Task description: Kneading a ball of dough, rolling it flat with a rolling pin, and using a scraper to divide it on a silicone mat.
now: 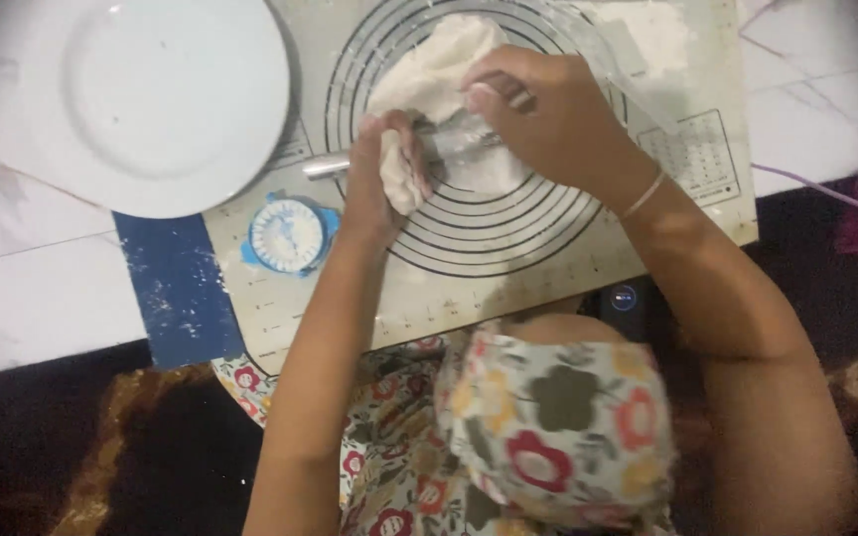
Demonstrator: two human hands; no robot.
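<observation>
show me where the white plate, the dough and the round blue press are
white plate (156, 99), head view, on its flat centre.
dough (439, 69), head view, on the upper flap.
round blue press (288, 234), head view, on its white middle.

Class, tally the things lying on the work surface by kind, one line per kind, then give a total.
White plate: 1
Baking mat with rings: 1
Sheet of white dough: 1
Metal rolling pin: 1
Blue round dumpling mould: 1
Blue board: 1
Total: 6
</observation>
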